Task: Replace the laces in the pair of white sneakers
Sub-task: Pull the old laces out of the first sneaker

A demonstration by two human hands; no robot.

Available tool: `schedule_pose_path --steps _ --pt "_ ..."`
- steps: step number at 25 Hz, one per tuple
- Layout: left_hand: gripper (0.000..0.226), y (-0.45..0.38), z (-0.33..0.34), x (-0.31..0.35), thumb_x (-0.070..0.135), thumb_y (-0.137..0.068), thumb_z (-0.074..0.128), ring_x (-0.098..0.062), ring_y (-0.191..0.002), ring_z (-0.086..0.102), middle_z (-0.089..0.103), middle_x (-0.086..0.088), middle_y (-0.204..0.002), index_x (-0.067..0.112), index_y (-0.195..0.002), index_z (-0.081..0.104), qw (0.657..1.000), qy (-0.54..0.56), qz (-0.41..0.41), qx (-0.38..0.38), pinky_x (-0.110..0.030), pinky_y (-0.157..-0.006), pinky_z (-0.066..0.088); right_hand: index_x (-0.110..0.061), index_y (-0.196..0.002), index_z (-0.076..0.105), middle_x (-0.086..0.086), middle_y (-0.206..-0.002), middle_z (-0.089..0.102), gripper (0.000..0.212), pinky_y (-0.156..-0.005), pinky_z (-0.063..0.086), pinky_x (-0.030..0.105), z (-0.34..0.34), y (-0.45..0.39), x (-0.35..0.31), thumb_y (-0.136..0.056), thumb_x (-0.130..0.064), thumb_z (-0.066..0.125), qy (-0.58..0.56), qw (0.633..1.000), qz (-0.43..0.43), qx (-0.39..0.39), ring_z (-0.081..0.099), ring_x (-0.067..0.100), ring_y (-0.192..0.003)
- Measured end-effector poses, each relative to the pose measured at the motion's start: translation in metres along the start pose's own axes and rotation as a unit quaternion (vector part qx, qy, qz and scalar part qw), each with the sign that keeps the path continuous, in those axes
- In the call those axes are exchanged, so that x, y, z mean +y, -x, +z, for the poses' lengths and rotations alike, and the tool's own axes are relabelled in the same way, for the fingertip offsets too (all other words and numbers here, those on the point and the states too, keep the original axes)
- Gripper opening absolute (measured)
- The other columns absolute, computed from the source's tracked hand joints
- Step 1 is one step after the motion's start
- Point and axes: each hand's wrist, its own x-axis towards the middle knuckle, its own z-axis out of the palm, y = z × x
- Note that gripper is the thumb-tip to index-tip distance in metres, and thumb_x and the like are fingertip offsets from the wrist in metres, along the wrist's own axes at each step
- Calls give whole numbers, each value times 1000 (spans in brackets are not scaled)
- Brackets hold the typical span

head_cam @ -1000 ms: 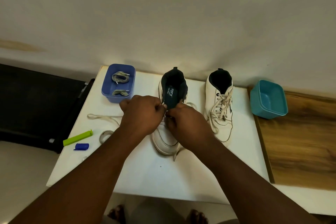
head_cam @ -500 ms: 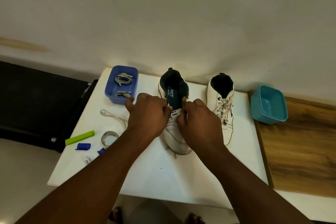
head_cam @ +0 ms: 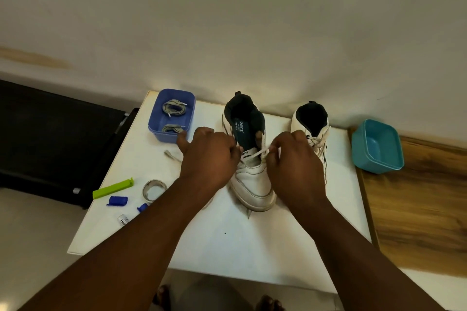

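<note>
Fingers (head_cam: pixel 271 150) of the right hand (head_cam: pixel 295 164) pinch a strand of the old white lace (head_cam: pixel 256 153) just over the tongue of the near sneaker (head_cam: pixel 252 179); the strand runs from that pinch toward 8 o'clock, across the throat of the shoe, to the left hand (head_cam: pixel 209 156). Its fingers are curled against the shoe's left flank, and whether they hold the lace's other end or only steady the shoe I cannot tell, since the knuckles hide the tips.

This sneaker stands on the white table (head_cam: pixel 227 247) between the two hands, its long axis running from 12 to 6 o'clock: heel and dark opening at 12, toe cap at 6, pointing back toward the person. Most eyelets look bare, so I judge the unlacing of this shoe nearly done. The lace lies across the shoe's axis, so the pull that frees it probably goes out toward 3 o'clock, and the right hand, already on it, is the nearer one for that.

At 3 o'clock from the held shoe, just beside it, the second sneaker (head_cam: pixel 312 134) stands parallel, heel at 12 o'clock, with its white laces in place. At 10 o'clock sits a blue tub (head_cam: pixel 154 121) holding two coiled grey laces (head_cam: pixel 174 108), nearer the left hand. A teal tub (head_cam: pixel 376 146) rests at 3 o'clock, well apart, at the edge of the wooden surface. A loose end of white lace (head_cam: pixel 171 155) lies on the table just left of the left hand.
</note>
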Motion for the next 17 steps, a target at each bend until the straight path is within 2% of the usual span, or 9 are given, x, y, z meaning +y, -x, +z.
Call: schedule_pose_path --steps 4,7,9,11,13,14,15,17 --pt "36 1 1 0 55 -101 41 -19 -126 50 67 10 -105 32 -101 69 1000 -13 -9 -27 -60 -115 19 -18 -114 71 7 -113 53 25 -73 50 34 13 5 -11 -89 -19 71 -23 990 -112 -79 56 26 -95" --pt "35 0 -1 -3 54 -101 42 -20 -120 54 68 9 -102 32 -97 68 1000 -13 -11 -23 -60 -113 25 -20 -100 78 6 -106 57 13 -74 49 38 21 2 -14 -89 -20 71 3 982 -161 -102 55 30 -93" --pt "35 0 -2 -5 55 -100 42 -20 -120 53 67 10 -100 32 -95 68 1000 -9 -10 -24 -61 -112 25 -18 -91 76 6 -100 57 8 -70 50 39 18 -2 -9 -87 -15 71 17 985 -150 -83 55 30 -86" --pt "35 -1 -2 -3 54 -101 42 -18 -125 50 65 13 -98 32 -93 68 1000 2 -4 -18 -62 -114 20 -12 -90 71 10 -101 56 9 -68 51 42 5 -11 7 -87 -6 65 14 998 -66 1 57 32 -83" --pt "35 0 -1 -3 53 -101 43 -17 -126 48 65 14 -96 32 -90 68 1000 16 0 -8 -62 -114 17 -11 -98 68 12 -112 55 9 -73 52 44 -9 -13 22 -94 -10 59 -15 996 36 82 58 32 -90" --pt "34 1 -1 -3 53 -101 43 -17 -126 48 65 15 -96 32 -89 68 1000 20 3 -4 -62 -114 16 -12 -103 67 13 -118 54 11 -79 52 45 -10 -11 24 -95 -13 60 -24 994 54 92 59 32 -97" --pt "34 1 1 -2 53 -100 43 -17 -125 48 65 14 -95 32 -88 67 1000 19 5 -3 -62 -115 15 -14 -108 68 13 -126 52 16 -87 51 45 -7 -7 22 -93 -15 63 -28 996 43 75 57 34 -107" --pt "33 2 2 0 52 -101 43 -17 -124 49 65 14 -95 32 -88 66 1000 13 6 -10 -62 -115 14 -23 -118 69 13 -147 44 32 -106 39 48 7 1 8 -87 -18 70 -19 999 -43 -19 44 38 -133"
